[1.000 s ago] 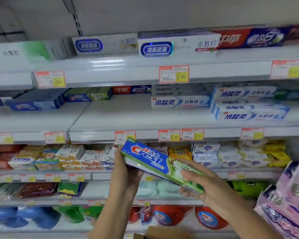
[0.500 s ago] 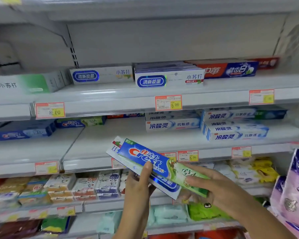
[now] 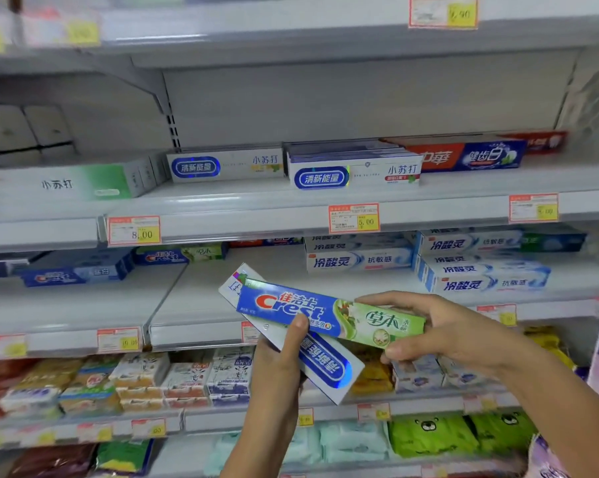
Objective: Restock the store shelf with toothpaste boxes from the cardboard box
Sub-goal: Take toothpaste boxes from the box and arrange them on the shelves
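Sorting two boxes in front of the shelving, the person has both hands full in the head view. The right hand [image 3: 439, 329] pinches the green end of the Crest box [image 3: 325, 312] between thumb and curled fingers. The left hand [image 3: 277, 367] grips a white box [image 3: 325, 370] from below, its thumb laid up against the Crest box's lower edge, so the two boxes cross and touch.

To do this well, I judge the right hand should slide the Crest box free, hold it level, and carry it far left to the shelved Crest boxes [image 3: 181, 256], label facing out. The white box seems to match those on the upper shelf [image 3: 463, 188].

The middle shelf [image 3: 201, 305] is pale metal with a bare stretch near its front edge, price tags [image 3: 355, 219] along the rails, and soap packs [image 3: 187, 377] below. The cardboard box is not in view.
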Motion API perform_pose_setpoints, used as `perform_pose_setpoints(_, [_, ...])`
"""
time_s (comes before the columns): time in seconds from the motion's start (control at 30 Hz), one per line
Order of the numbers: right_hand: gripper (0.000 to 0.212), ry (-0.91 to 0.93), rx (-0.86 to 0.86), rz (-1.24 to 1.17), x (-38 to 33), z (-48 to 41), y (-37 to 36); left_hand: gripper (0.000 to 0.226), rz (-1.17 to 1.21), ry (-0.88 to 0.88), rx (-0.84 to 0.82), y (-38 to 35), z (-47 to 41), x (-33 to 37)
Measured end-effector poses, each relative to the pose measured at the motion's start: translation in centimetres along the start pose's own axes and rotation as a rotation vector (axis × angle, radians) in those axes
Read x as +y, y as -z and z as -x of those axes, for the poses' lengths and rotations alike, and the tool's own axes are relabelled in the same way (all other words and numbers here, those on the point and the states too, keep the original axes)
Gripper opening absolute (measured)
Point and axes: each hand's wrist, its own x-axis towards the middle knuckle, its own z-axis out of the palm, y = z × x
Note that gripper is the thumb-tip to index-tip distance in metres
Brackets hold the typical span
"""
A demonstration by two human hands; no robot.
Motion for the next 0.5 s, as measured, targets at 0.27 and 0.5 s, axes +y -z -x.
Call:
perform_pose_setpoints(0.27, [0.036,0.073,0.112,0.018,-2.4,-0.9,-1.4,0.058,-0.201,-0.142,-0.038,0.9,0.6,3.8])
perform_pose_setpoints(0.5, [0.039,0.207,0.200,-0.369,-3.8,-1.2,-2.1,0.068,-0.315,-0.120,-0.183,1.3,0.3,7.9])
